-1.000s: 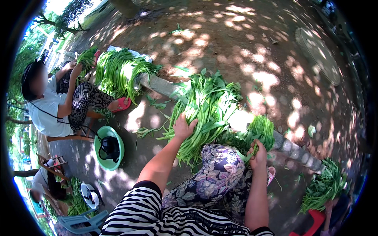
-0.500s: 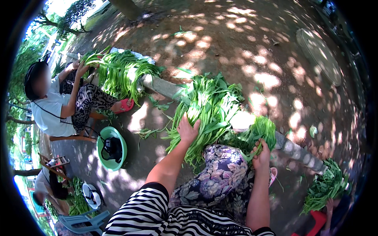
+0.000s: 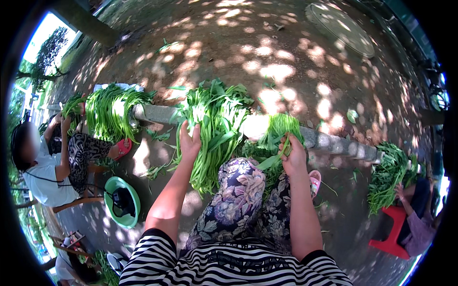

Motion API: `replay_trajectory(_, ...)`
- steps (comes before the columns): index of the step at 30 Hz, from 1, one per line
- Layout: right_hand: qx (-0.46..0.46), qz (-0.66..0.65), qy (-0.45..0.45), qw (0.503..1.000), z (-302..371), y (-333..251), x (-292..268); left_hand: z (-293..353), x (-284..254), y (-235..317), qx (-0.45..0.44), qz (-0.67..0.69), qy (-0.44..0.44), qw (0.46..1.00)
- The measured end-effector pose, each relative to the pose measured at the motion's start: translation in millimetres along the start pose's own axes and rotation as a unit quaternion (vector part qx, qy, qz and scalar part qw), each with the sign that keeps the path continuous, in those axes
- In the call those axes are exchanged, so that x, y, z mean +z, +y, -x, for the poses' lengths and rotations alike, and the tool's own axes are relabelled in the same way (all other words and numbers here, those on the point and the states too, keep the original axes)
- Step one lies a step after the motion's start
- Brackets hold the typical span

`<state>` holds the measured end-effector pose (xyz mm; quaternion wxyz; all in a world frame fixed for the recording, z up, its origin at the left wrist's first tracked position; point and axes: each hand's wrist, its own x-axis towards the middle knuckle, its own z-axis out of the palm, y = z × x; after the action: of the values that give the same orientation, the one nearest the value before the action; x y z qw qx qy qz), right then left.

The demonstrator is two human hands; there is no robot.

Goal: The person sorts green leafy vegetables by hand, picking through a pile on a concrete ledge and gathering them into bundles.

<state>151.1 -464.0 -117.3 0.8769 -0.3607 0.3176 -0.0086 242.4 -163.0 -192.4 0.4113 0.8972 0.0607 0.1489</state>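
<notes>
A big heap of long-stemmed leafy greens (image 3: 214,138), much like water spinach, drapes over a low stone curb in front of me. My left hand (image 3: 190,143) is at the heap's left edge, thumb and fingers apart, with nothing gripped. Right of the heap, my right hand (image 3: 293,155) is closed on a leafy green stem (image 3: 273,162), whose leaf hangs toward my lap. Just beyond that hand, a smaller bundle of trimmed green stems (image 3: 282,125) lies across the curb. My fingertips partly hide the held stem.
The stone curb (image 3: 341,143) runs left to right. At left a seated person handles another heap of greens (image 3: 112,112), near a green basin (image 3: 114,220) holding a black bag. At right another person is beside greens (image 3: 389,176) and a red stool (image 3: 393,233). Loose leaves litter the ground.
The view has turned, so the scene has shifted left and the person at right shows more. My left hand has come off the heap's stems to its left edge. My right hand still grips greens.
</notes>
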Motion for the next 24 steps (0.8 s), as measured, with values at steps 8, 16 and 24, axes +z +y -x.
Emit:
replay_trajectory(8,-0.136,0.096,-0.06,0.984,75,-19,59,71,-23,227,0.034,0.335,-0.54,0.771)
replay_trajectory(16,-0.116,0.132,0.008,0.984,113,25,14,152,-32,199,-0.064,0.296,-0.541,0.785)
replay_trajectory(24,-0.132,0.231,-0.015,0.964,63,49,-5,161,0,176,-0.111,0.211,-0.467,0.852)
